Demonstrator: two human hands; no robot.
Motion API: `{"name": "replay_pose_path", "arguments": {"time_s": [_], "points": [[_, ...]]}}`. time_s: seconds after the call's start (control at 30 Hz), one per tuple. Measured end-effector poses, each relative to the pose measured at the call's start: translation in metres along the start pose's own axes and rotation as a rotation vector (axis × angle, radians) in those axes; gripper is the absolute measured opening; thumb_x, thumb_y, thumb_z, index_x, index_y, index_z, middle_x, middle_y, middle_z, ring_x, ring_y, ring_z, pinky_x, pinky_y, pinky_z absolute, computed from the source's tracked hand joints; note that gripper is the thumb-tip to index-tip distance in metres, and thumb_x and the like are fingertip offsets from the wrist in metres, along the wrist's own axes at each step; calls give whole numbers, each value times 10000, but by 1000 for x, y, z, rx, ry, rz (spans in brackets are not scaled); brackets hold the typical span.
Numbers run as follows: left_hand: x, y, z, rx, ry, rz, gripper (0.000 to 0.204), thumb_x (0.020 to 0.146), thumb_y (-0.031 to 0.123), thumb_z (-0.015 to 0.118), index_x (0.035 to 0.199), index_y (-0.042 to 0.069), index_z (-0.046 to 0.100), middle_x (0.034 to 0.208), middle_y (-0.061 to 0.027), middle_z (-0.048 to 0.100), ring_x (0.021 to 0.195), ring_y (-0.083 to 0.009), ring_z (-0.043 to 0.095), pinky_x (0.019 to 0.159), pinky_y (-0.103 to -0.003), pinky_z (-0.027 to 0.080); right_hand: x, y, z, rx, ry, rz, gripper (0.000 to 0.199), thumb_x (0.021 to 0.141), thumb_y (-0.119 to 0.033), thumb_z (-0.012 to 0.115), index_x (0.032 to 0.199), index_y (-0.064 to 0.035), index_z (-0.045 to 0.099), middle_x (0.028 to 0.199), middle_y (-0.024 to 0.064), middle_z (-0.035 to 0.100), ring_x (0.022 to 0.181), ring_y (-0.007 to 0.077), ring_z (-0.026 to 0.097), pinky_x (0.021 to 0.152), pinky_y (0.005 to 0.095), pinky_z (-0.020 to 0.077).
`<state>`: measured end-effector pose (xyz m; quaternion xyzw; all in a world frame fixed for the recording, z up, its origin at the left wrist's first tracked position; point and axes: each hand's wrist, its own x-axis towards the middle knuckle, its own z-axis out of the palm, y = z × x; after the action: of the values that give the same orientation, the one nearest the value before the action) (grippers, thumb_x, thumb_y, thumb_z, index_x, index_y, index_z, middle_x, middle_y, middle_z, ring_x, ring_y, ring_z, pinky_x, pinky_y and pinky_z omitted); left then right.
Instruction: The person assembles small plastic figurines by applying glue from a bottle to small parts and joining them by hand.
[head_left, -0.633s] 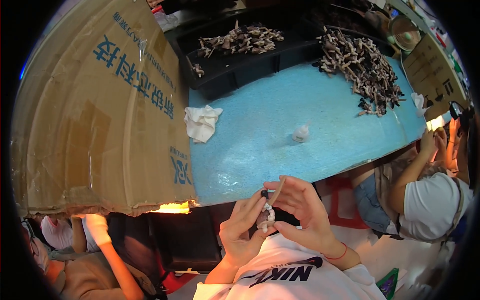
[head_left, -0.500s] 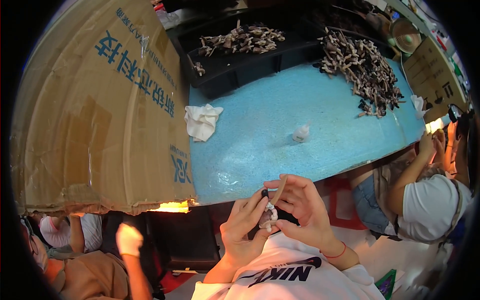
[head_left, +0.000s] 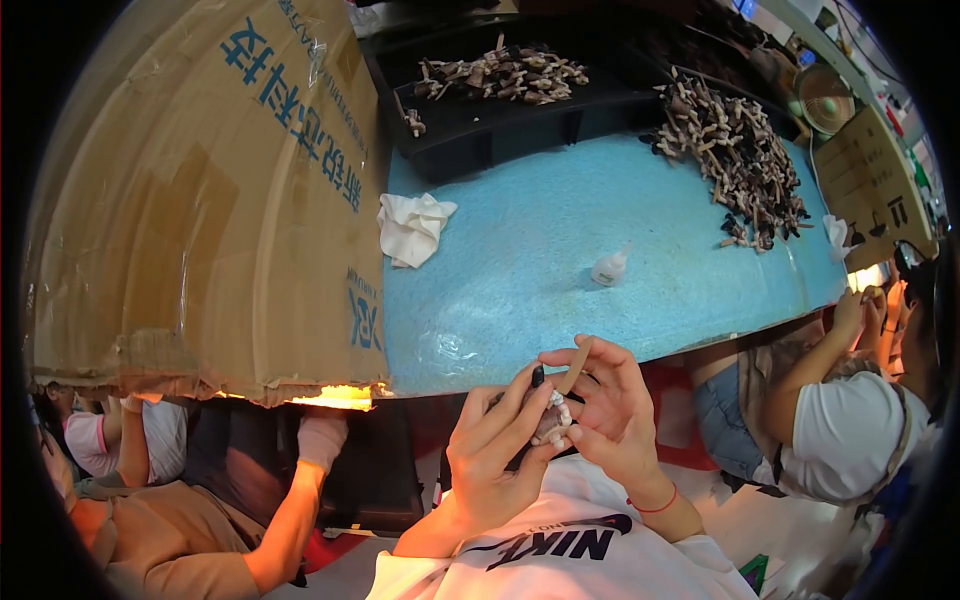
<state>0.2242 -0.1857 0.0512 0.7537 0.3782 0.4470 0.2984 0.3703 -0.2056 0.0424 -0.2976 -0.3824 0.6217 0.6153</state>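
One small pale-and-brown figurine (head_left: 552,428) with a flat tan strip (head_left: 574,369) was near, before the shiny blue tabletop (head_left: 500,250), pinched in the left hand's (head_left: 495,450) fingers; the right hand's (head_left: 615,420) fingers curved, slightly spread, around the strip, their grip unclear.

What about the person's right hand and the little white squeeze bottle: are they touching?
Apart: the head view shows blue tabletop between the right hand and the white squeeze bottle.

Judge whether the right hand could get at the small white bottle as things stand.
Probably yes: nothing visible stands between the right hand and the small white bottle on the blue tabletop. That hand is occupied with the small figure, though, so it may need freeing first.
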Motion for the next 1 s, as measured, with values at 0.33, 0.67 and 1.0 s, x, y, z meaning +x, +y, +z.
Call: {"name": "replay_pose_path", "arguments": {"time_s": [0.33, 0.67, 1.0], "points": [[7, 7, -3, 60, 7, 49, 474, 588, 47, 721, 1036, -63, 616, 1065, -217, 602, 758, -276, 531, 674, -320, 470, 2, 0, -2, -21, -14, -46, 685, 722, 123, 519, 1328, -8, 226, 1273, 227, 370, 1135, 267, 467, 911, 389, 467], [11, 11, -2, 147, 21, 122, 460, 620, 90, 727, 1049, -32, 610, 1073, -188, 593, 741, -276, 523, 594, -307, 479, 3, 1, 2, 55, 138, -30, 730, 690, -46, 658, 1312, 3, 280, 1224, 232, 437, 1026, 241, 542, 827, 331, 506], [18, 31, 2, 300, -20, 103, 461, 613, 141, 749, 1018, -40, 624, 1032, -222, 604, 716, -272, 531, 598, -313, 470, 2, 6, -12, 238, 63, -2, 761, 710, -113, 675, 1336, -21, 254, 1225, 206, 419, 1103, 270, 486, 870, 353, 493]]}}
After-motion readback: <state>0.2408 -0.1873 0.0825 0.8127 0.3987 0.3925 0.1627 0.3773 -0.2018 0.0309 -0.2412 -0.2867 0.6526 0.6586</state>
